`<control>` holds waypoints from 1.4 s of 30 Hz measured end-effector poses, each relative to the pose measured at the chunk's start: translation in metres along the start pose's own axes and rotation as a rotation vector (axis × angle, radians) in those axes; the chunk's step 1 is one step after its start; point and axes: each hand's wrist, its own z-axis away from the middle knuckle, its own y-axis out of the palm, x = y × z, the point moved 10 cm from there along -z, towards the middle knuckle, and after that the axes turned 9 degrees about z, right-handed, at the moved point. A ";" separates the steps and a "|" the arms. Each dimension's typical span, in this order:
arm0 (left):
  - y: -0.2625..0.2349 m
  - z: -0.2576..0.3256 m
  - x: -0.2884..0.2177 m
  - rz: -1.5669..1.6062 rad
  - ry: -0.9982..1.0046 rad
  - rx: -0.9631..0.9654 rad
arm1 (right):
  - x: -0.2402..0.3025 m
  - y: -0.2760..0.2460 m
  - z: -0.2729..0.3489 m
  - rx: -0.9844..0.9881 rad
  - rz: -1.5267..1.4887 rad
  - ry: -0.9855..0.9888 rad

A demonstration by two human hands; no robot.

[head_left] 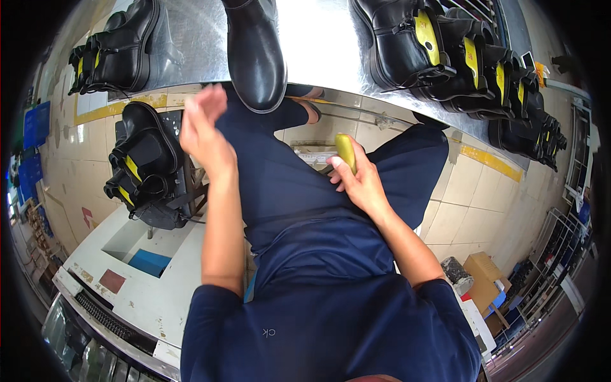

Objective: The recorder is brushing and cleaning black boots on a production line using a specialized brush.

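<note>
A black leather boot [256,60] lies on the shiny metal table in front of me, its rounded toe reaching past the near edge. My left hand [209,134] is raised to the left of that toe, apart from it. Its fingers look stretched out, though slightly blurred, and I see nothing in them. Above my lap, my right hand [361,181] is closed around a smooth, rounded yellow-green piece [345,151], whose exact kind I cannot make out. One end of it sticks up past my thumb; the rest is hidden by my hand.
Black boots with yellow tags [407,48] line the table's [312,38] right side; several more boots [124,54] stand at its left. Below, on the left, a small rack holds black boots [146,143]. A white machine [184,254] is beside my left elbow, a cardboard box [482,277] at lower right.
</note>
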 end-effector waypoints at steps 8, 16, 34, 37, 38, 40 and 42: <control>-0.017 0.100 0.020 -0.150 -0.224 0.333 | 0.037 0.027 -0.001 0.080 0.383 -0.262; -0.026 -0.004 -0.039 0.103 0.009 0.003 | 0.080 0.071 0.012 0.231 0.209 -0.314; 0.021 0.093 0.043 -0.090 -0.318 0.623 | 0.241 0.043 -0.117 -0.434 0.197 -0.696; 0.063 0.102 0.048 -0.193 -0.173 0.822 | 0.254 0.037 -0.141 -0.677 0.471 -0.577; 0.082 0.108 0.047 -0.177 -0.142 0.912 | 0.247 0.026 -0.143 -0.674 0.433 -0.516; 0.108 0.125 0.085 -0.293 -0.415 1.121 | 0.237 0.020 -0.134 -0.520 0.310 -0.356; 0.109 0.131 0.156 -0.470 -0.478 1.307 | 0.224 0.030 -0.105 -0.381 0.190 -0.432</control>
